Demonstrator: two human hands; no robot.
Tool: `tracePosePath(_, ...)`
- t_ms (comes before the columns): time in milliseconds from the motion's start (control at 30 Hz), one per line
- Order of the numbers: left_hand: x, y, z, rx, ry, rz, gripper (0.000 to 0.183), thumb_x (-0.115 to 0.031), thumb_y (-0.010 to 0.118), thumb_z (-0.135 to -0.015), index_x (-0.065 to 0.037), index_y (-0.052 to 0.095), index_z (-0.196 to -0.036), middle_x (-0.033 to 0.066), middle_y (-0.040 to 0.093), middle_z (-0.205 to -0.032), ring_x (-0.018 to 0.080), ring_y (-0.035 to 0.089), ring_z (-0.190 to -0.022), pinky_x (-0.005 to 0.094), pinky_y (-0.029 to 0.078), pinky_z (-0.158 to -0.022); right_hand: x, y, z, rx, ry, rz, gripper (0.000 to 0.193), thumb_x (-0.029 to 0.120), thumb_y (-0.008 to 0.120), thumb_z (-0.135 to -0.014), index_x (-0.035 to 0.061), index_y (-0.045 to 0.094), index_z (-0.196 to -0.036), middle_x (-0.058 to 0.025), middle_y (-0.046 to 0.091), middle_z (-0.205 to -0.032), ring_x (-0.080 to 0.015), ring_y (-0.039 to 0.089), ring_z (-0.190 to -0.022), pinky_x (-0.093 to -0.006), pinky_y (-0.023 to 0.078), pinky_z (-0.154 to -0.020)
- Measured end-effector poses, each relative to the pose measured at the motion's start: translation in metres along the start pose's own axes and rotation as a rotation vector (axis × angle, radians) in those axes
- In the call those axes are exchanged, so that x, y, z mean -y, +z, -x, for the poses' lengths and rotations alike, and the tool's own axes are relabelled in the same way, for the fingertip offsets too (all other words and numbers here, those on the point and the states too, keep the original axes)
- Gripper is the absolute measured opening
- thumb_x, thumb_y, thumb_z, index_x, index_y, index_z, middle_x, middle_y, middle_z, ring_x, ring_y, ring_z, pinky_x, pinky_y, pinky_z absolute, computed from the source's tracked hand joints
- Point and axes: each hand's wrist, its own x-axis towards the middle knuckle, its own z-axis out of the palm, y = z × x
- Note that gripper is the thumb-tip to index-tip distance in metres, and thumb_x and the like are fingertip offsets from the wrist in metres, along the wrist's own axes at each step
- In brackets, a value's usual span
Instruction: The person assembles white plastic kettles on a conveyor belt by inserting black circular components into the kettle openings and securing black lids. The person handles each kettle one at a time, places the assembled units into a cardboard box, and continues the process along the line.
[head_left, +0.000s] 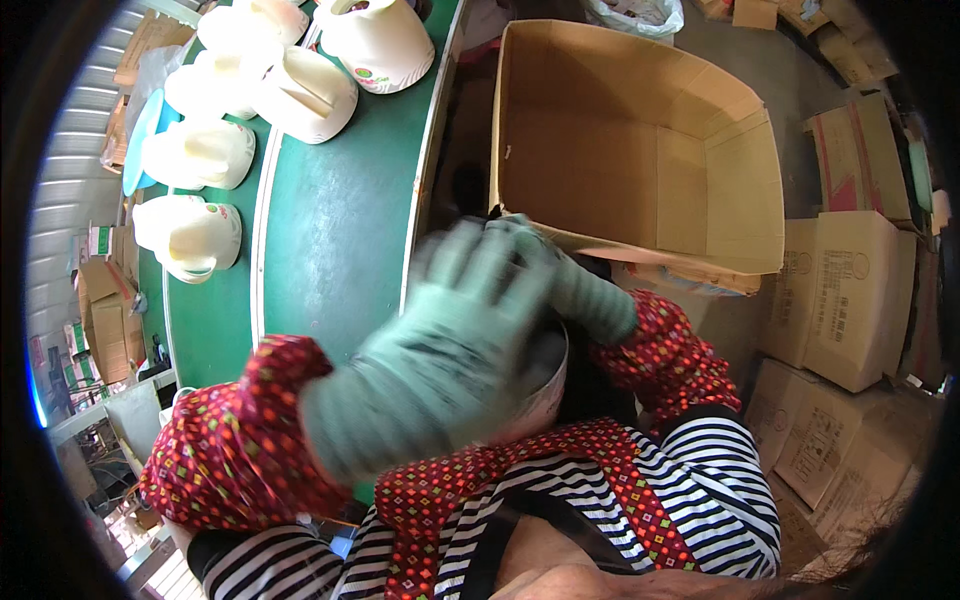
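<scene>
My left hand (430, 360), in a pale green knitted glove, is blurred by motion. Its fingers are stretched out and apart over a round pale vessel (545, 405) with a dark inside, held close against my apron. My right hand (590, 295), gloved alike, reaches across from the other side, near the carton's front edge. Its fingers are partly covered by the left hand, so their grip does not show. Much of the vessel is hidden under the left hand and wrist.
Several cream plastic jug-like bodies with handles (300, 95) stand on the green conveyor belt (345, 210) at the left. An open cardboard carton (600, 150) lies beyond my hands. Closed cartons (850, 300) are stacked on the right, and a white plastic bag (640, 18) is at the back.
</scene>
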Motion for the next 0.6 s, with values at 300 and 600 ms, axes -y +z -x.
tracePosePath(300,0.155,0.085,-0.013,-0.095,0.114,0.444,0.047,-0.019,0.057,-0.097,0.002,0.057,-0.14,0.0264,0.067,-0.125,0.044,0.066,-0.114,0.0461,0.053,-0.099,0.135,-0.013,0.014,0.164,0.095,0.934,0.062,0.043,0.068,-0.085,-0.0008,0.063,-0.13,-0.0143,0.058,-0.094,-0.0302,0.056,-0.084,-0.0483,0.041,-0.08)
tracePosePath(600,0.159,0.113,0.017,-0.511,0.063,0.405,0.02,-0.016,0.062,-0.098,-0.001,0.074,-0.1,0.0234,0.067,-0.077,0.0395,0.068,-0.072,0.0444,0.052,-0.064,0.149,0.01,0.008,0.101,-0.089,0.972,0.076,0.056,0.069,-0.085,-0.0064,0.06,-0.128,-0.0277,0.051,-0.139,-0.0449,0.046,-0.13,-0.0641,0.029,-0.114)
